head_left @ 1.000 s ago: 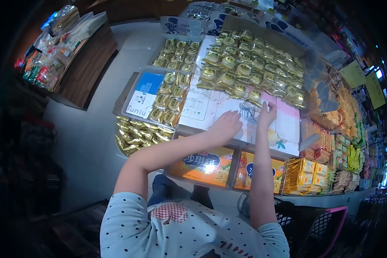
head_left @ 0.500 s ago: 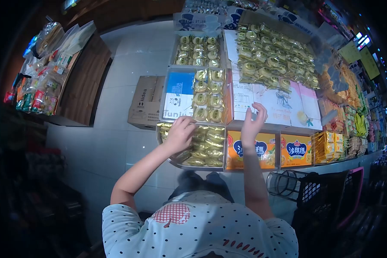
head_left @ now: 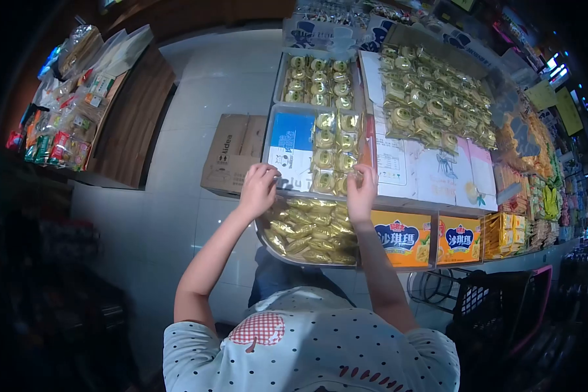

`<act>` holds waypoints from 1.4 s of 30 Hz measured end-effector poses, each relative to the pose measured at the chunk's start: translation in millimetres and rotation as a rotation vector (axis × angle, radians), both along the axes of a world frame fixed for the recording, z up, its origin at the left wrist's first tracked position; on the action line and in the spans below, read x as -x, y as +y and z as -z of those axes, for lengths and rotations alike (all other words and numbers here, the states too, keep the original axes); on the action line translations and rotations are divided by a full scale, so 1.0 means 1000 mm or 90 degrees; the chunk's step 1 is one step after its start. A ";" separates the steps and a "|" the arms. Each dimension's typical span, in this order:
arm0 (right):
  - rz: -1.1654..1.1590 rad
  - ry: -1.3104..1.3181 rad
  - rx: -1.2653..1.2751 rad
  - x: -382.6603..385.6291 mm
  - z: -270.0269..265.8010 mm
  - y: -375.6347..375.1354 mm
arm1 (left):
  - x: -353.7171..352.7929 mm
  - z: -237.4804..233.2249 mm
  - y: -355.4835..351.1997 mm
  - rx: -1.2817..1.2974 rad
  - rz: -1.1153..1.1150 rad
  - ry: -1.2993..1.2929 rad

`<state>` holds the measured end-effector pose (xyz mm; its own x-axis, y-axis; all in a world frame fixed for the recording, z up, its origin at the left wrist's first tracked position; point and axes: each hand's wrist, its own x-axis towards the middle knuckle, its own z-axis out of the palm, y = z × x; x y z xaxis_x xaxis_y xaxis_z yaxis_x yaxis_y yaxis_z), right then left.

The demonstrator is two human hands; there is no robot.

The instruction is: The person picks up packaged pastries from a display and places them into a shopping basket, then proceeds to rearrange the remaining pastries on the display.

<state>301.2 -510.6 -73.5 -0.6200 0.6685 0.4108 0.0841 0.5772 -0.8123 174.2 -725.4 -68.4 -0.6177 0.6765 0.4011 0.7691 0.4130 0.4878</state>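
Observation:
My left hand is at the near left corner of a clear tray, its fingers curled over the rim. My right hand is at the tray's near right corner, thumb and fingers drawn together beside the closest gold-wrapped cakes; what lies between them is too small to make out. Inside the tray are a blue-and-white box on the left and rows of gold-wrapped round cakes on the right. Below my wrists, a bin holds many gold foil packets.
Orange snack boxes stand front right, below white cartons bearing a heap of gold packets. A brown carton is on the floor at left, near a wooden stand. A black basket is at lower right.
My right hand has moved left, from over the white cartons to the tray's near right corner. My left hand has shifted from the foil-packet bin to the tray's left corner. The view has shifted slightly.

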 end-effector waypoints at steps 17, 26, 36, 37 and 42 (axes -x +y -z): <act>0.196 -0.328 -0.055 0.309 0.076 -0.003 | 0.360 0.034 0.155 0.145 0.102 -0.023; 0.251 -0.547 -0.159 0.371 0.105 0.020 | 0.387 0.095 0.238 0.356 0.204 0.080; 0.298 -0.674 -0.020 0.390 0.094 0.013 | 0.381 0.084 0.254 0.562 0.161 0.026; 0.303 -0.646 -0.023 0.392 0.093 0.012 | 0.382 0.088 0.254 0.540 0.161 0.044; 0.265 -0.531 0.035 0.392 0.090 0.013 | 0.388 0.095 0.250 0.465 0.157 -0.056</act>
